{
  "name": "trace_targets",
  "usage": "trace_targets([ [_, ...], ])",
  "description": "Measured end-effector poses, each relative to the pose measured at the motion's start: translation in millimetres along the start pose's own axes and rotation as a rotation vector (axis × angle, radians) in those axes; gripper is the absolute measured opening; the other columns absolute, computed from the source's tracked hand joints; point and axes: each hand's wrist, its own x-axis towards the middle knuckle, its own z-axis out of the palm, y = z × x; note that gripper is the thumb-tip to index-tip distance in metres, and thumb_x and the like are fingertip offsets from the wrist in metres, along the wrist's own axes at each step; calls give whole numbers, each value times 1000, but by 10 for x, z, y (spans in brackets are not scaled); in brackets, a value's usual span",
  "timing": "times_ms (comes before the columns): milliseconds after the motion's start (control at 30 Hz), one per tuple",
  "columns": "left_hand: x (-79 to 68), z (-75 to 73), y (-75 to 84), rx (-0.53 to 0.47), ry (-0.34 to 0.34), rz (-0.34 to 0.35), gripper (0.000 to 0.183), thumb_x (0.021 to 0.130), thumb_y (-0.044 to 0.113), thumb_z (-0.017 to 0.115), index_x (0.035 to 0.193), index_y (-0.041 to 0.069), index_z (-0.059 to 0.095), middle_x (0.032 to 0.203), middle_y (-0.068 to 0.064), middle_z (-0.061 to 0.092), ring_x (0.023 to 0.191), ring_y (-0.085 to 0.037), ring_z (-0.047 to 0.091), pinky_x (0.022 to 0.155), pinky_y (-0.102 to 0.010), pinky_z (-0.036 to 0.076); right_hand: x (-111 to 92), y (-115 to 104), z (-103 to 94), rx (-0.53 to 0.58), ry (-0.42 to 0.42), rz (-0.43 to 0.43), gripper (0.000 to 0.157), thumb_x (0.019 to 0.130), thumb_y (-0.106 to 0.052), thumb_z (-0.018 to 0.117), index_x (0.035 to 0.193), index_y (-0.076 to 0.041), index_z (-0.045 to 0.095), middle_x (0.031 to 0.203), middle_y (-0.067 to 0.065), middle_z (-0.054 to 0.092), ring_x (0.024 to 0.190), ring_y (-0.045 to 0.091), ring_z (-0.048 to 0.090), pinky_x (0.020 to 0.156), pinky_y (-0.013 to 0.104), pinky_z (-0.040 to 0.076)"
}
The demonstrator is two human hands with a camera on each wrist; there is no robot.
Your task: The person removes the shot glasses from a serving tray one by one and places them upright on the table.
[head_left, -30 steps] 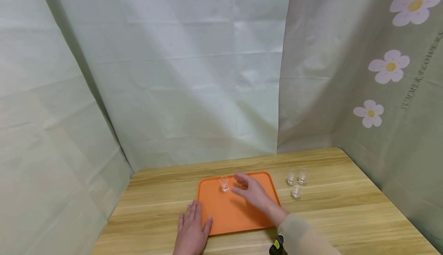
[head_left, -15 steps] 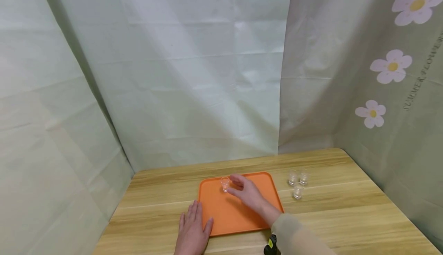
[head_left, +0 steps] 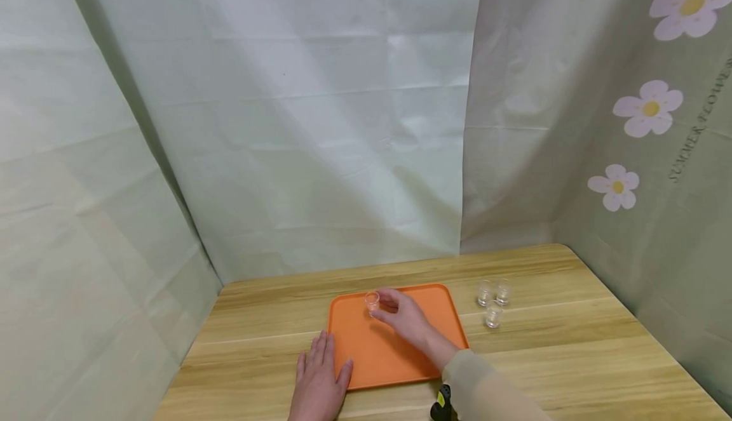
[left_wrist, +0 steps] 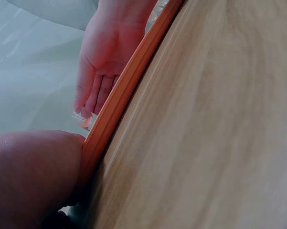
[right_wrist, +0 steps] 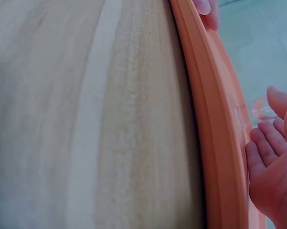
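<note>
A small clear shot glass (head_left: 372,301) is at the far left part of an orange tray (head_left: 394,360). My right hand (head_left: 407,320) reaches over the tray, its thumb and fingertips at the right side of the glass, lightly pinching it. In the right wrist view the shot glass (right_wrist: 262,109) lies at the thumb and fingertips; the left wrist view shows the glass (left_wrist: 83,117) there too. Flat beside the tray's left edge, my left hand (head_left: 320,380) has straight fingers, with the thumb touching the near left corner.
Three more clear shot glasses stand grouped right of the tray: a near glass (head_left: 493,314), a back left glass (head_left: 484,293) and a back right glass (head_left: 503,292). The wooden table (head_left: 257,338) is bordered by hanging pale cloth (head_left: 332,154).
My right hand has moved left to the shot glass on the tray, and the thumb and fingers have closed in on it. The left hand keeps its place.
</note>
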Motion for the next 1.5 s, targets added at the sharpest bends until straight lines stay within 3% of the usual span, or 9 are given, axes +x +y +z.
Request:
trace_targets([
  [600,0,0,-1,-18,15,8,72,100,45,60,149,-6,43,158,-24,35,146,-41,30,116,-63,15,28,-37,88,-46,38,14,41,95,-23,74,132,-12,64,121,0,67,113,22,63,96,44,53],
  [1000,-5,-5,4,-21,21,10,72,100,44,60,149,-6,43,157,-24,36,146,-41,30,116,-63,16,3,-45,125,-59,30,5,22,95,-22,74,113,-10,69,107,-3,69,102,15,64,87,36,54],
  [1133,-3,-8,0,-14,23,11,72,100,44,61,149,-6,43,157,-24,36,146,-41,31,116,-63,16,-39,-64,117,-58,24,7,23,95,-22,74,113,-9,69,105,-4,69,99,15,63,81,33,53],
  [1500,1,-16,-2,-18,-2,3,74,100,45,61,150,-6,42,158,-24,34,146,-42,29,116,-63,15,-189,-51,13,-60,19,-35,28,94,-23,75,116,-8,69,105,-5,69,98,14,66,83,30,55],
])
